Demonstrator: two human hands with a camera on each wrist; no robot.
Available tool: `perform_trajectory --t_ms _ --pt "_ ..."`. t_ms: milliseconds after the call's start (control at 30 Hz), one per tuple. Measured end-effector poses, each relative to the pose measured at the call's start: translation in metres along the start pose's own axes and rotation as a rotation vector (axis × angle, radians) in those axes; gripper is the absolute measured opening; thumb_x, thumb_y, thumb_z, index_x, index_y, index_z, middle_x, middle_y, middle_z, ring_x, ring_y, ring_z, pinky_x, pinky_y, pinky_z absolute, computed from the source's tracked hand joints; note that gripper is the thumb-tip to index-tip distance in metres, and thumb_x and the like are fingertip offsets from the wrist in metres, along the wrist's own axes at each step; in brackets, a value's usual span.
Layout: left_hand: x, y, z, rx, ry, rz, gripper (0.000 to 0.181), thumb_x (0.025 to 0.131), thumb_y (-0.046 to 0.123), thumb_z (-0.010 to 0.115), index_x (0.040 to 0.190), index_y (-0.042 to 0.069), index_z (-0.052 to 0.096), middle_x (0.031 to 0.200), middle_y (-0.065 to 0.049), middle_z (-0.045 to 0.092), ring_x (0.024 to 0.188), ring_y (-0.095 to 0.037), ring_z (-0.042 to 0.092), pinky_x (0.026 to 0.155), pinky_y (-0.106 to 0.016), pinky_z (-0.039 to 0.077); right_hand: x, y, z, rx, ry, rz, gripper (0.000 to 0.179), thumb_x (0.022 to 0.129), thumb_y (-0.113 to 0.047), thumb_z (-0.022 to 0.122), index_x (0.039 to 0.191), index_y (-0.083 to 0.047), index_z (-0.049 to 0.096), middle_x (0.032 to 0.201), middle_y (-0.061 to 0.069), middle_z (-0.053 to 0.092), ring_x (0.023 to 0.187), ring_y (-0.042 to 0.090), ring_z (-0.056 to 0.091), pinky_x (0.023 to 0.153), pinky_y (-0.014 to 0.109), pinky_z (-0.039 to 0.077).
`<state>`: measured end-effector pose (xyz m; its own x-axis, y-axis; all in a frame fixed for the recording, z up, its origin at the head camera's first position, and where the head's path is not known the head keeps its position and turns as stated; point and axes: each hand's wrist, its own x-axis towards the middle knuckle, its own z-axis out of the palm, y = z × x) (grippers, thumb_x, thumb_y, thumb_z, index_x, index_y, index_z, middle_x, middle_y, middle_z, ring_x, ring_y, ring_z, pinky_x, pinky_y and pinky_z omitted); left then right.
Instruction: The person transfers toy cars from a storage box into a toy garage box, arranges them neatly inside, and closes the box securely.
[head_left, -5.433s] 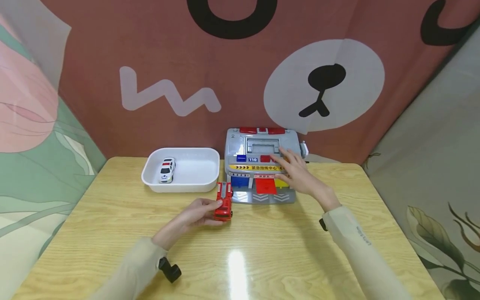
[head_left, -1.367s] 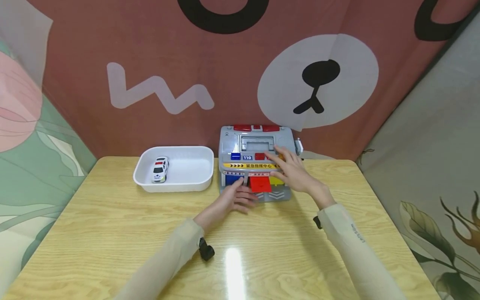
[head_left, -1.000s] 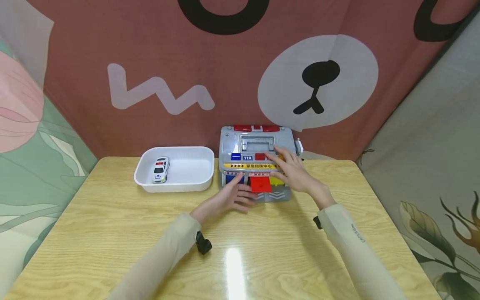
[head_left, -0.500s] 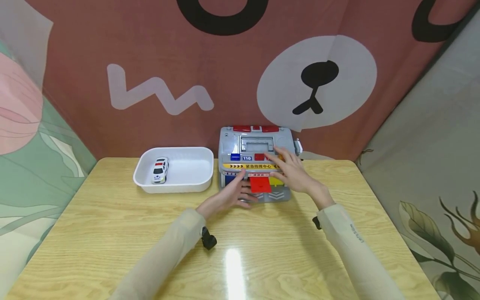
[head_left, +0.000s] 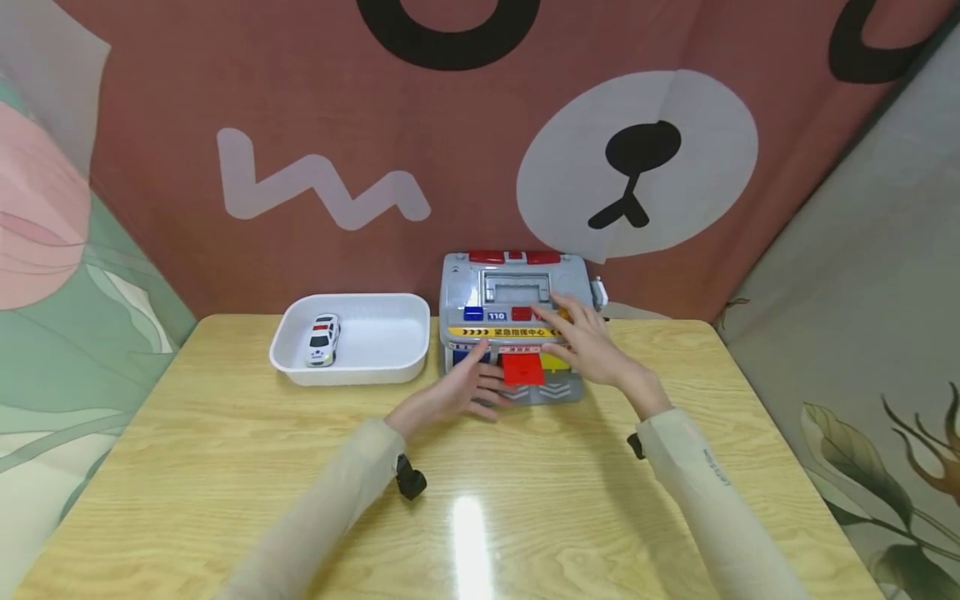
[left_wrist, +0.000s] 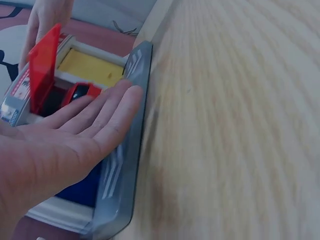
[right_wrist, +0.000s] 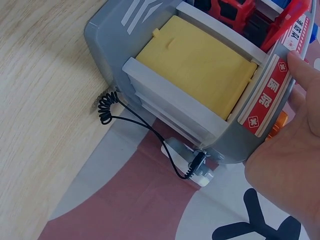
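Fire truck (right_wrist: 242,15) (a red toy) is being housed in the middle bay of a grey toy emergency garage (head_left: 459,287), below a raised red door (head_left: 523,369). The left hand (head_left: 461,391) is being held in front of this bay with its fingers extended and spread, the grip slack; the truck is being partly covered by them in the left wrist view, and whether contact is being made cannot be told. The right hand (head_left: 592,346) is being rested on the garage roof at the front right, likewise ungripping: its fingers are being laid out loosely near a red button (head_left: 521,313), its thumb being set at the front edge beside the hospital sign (right_wrist: 260,95). The right bay is being covered by a lowered yellow door (right_wrist: 197,67), the left bay by a blue door (left_wrist: 82,190). A coiled black cord (right_wrist: 106,107) is being carried at the garage's right side. A white toy police car (head_left: 322,340) is being contained in the left part of a white basin (head_left: 360,377) beside the garage; basin and garage are being supported by a wood-grain table (head_left: 570,517).
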<state>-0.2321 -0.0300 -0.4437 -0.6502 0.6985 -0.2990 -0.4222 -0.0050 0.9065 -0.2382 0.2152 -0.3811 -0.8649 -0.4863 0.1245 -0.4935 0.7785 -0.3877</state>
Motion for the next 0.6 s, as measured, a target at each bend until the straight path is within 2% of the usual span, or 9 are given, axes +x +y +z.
perform_trajectory --t_ms 100,300,400,600 --pt "-0.002 0.002 -0.003 0.011 -0.021 -0.016 0.097 0.093 0.073 0.019 0.146 -0.008 0.026 0.142 -0.031 0.040 0.126 -0.044 0.046 0.101 -0.057 0.038 0.000 0.001 0.000 -0.002 0.000 -0.005 0.064 0.095 -0.029 0.061 0.152 -0.017 0.032 0.158 0.017 0.011 0.142 0.041 0.005 0.110 0.064 0.005" --pt "0.003 0.000 -0.002 -0.019 -0.034 -0.009 0.095 0.093 0.072 0.021 0.149 -0.006 0.019 0.143 -0.033 0.038 0.126 -0.046 0.045 0.099 -0.057 0.040 -0.001 0.001 0.000 0.005 0.003 -0.012 0.064 0.096 -0.029 0.061 0.152 -0.017 0.032 0.158 0.017 0.011 0.142 0.042 0.005 0.109 0.066 0.005" --pt "0.006 0.000 0.000 -0.042 -0.029 -0.010 0.096 0.093 0.072 0.022 0.150 -0.005 0.014 0.143 -0.034 0.037 0.125 -0.046 0.046 0.099 -0.058 0.040 -0.002 0.001 0.001 0.007 0.007 -0.013 0.064 0.095 -0.029 0.061 0.151 -0.016 0.033 0.158 0.018 0.011 0.142 0.042 0.005 0.109 0.066 0.004" --pt "0.011 0.003 0.001 -0.041 0.006 0.013 0.099 0.090 0.076 0.027 0.149 -0.003 0.020 0.141 -0.031 0.041 0.119 -0.044 0.052 0.095 -0.058 0.043 -0.002 0.002 0.000 0.005 0.017 -0.027 0.063 0.096 -0.028 0.060 0.151 -0.016 0.033 0.158 0.018 0.012 0.142 0.042 0.006 0.109 0.066 0.004"
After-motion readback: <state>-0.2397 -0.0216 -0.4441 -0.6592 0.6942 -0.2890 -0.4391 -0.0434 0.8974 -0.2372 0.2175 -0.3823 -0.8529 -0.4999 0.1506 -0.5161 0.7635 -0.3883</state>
